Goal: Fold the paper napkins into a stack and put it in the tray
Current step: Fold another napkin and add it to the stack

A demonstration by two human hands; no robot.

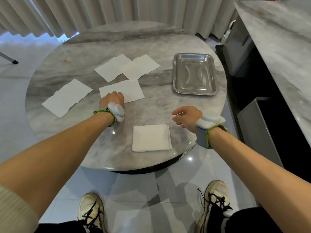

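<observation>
A small stack of folded white napkins (151, 138) lies near the front edge of the round marble table (80, 61). Several unfolded napkins are spread across the middle: one at the left (67, 98), one in the centre (124, 90), and two overlapping farther back (113, 67) (142, 67). My left hand (112, 99) rests on the near left edge of the centre napkin, fingers curled down onto it. Just right of the folded stack, my right hand (186, 118) hovers with its fingers apart and nothing in it. The steel tray (195, 93) sits empty at the right.
A marble counter (277, 47) and grey bins (257, 132) stand close to the table's right side. Pleated curtains hang behind the table. My two shoes show on the tiled floor below the table's front edge.
</observation>
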